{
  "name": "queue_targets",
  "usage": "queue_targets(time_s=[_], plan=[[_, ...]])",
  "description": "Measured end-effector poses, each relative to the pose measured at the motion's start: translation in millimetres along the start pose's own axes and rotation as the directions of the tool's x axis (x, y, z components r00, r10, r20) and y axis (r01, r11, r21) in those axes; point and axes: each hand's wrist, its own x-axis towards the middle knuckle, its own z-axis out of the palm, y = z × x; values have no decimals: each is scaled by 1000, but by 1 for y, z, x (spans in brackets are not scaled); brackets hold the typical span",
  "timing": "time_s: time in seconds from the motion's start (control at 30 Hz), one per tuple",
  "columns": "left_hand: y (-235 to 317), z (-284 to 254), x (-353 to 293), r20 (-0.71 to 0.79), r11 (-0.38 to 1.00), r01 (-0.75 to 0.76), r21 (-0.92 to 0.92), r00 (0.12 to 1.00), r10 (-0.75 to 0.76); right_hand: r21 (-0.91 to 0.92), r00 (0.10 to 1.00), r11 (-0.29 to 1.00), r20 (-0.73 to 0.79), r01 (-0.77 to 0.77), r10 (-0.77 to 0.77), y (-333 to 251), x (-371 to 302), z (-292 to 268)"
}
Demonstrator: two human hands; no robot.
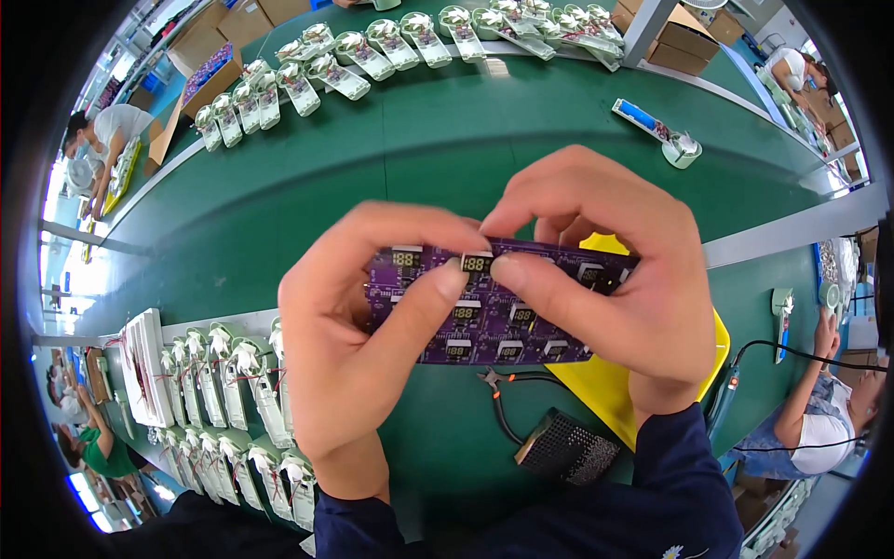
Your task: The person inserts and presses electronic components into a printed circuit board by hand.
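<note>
Both of my hands hold a purple circuit board panel [484, 321] up over the green bench. Small black display modules with pale digits sit on it in rows. My left hand [349, 317] grips the panel's left side, its thumb beside one display module [477, 263] near the upper edge. From the right, my right hand [624, 270] pinches the same edge, thumb against that module's other side. The fingertips behind the panel are partly hidden. Beneath lie a yellow tray [596, 391], cutting pliers [503, 396] with black and orange handles, and a black perforated box [566, 445] holding small pieces.
Several pale green device housings [368, 56] line the bench's far side, with more housings [223, 373] at left. A single housing with a blue part [656, 130] lies far right. A corded tool [724, 401] rests right of the tray. Other people work at the sides.
</note>
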Motion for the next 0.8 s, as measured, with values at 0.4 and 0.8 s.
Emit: queue_targets(time_s=[0.4, 0.8], plan=[[7, 2, -3, -10, 997, 21, 81, 1000, -20, 246, 938, 908, 154, -340, 310, 0, 7, -4], [6, 3, -3, -23, 994, 8, 110, 1000, -6, 233, 944, 917, 146, -323, 296, 3, 9, -1]])
